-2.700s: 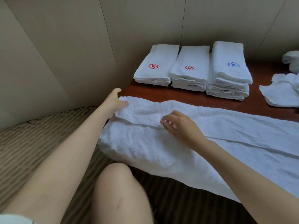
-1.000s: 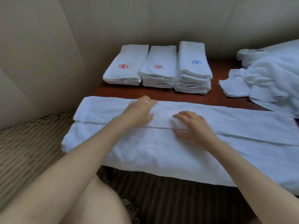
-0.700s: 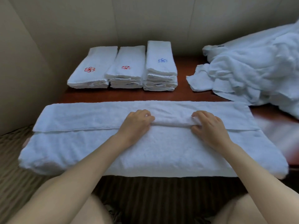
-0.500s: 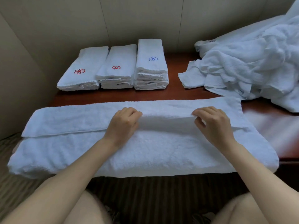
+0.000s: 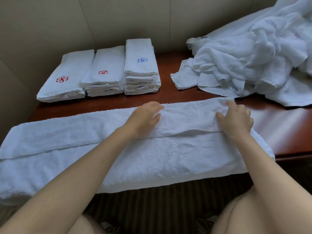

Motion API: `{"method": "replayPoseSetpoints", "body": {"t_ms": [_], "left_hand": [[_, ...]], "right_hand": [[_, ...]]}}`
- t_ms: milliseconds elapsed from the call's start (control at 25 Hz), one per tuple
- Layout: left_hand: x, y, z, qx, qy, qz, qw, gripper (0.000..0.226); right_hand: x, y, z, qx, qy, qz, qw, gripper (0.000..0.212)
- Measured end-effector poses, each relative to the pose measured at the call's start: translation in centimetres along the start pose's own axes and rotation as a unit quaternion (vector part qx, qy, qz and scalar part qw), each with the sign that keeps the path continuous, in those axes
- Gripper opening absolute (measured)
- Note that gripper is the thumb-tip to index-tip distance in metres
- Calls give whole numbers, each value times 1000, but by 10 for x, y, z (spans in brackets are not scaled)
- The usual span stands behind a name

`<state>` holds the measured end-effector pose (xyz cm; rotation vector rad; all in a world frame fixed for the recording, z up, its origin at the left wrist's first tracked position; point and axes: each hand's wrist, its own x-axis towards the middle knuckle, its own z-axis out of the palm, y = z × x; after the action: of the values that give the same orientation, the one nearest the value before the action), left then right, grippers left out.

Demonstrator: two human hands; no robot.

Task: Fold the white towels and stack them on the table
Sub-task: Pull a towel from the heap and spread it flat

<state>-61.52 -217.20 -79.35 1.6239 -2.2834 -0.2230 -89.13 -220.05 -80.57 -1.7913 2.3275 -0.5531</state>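
Bottom of frame: bare knees, both forearms reaching up-frame onto the long towel (image 5: 168, 159). Towel lies across the near edge of the table (image 5: 278, 125), long axis left-right, slightly higher at the right end; near edge hangs over the table front, left end runs out of frame. Far flap is folded toward the viewer, its hem running lengthwise mid-towel. Left hand (image 5: 145, 119) at frame centre, palm down on the folded flap, fingers fairly straight and together, pressing flat. Right hand (image 5: 236, 119) near the towel's right end, palm down, fingers spread and slightly bent on bunched fabric; can't tell if it's pinching. Farther back, upper left: three stacks of folded towels (image 5: 104, 73), side by side, long axes pointing away. Upper right: pile of unfolded towels (image 5: 244, 61).
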Motion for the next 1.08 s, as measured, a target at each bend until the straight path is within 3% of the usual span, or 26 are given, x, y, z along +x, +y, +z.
{"method": "replayPoseSetpoints", "body": {"t_ms": [160,280,360,480,640,800,920,1080], "left_hand": [[27,31,30,56,-89,48,993,47],[29,31,42,97,-138,35,985,50],[29,29,41,99,-148,38,983,52],[29,29,42,100,-147,44,983,54],[26,29,44,106,-140,39,984,55],[25,31,45,109,-140,40,983,55],[26,30,42,108,-144,31,983,56],[18,32,31,87,-157,45,983,57]], "right_hand": [[8,9,1,25,10,23,999,46],[15,18,-1,113,85,-6,990,28],[20,25,-4,147,124,-4,981,30],[20,31,-1,144,88,-4,986,24],[15,24,9,125,49,-11,991,38],[13,29,0,184,138,-42,972,25],[9,33,0,135,128,-42,982,20],[-10,1,-3,-33,119,-65,990,36]]}}
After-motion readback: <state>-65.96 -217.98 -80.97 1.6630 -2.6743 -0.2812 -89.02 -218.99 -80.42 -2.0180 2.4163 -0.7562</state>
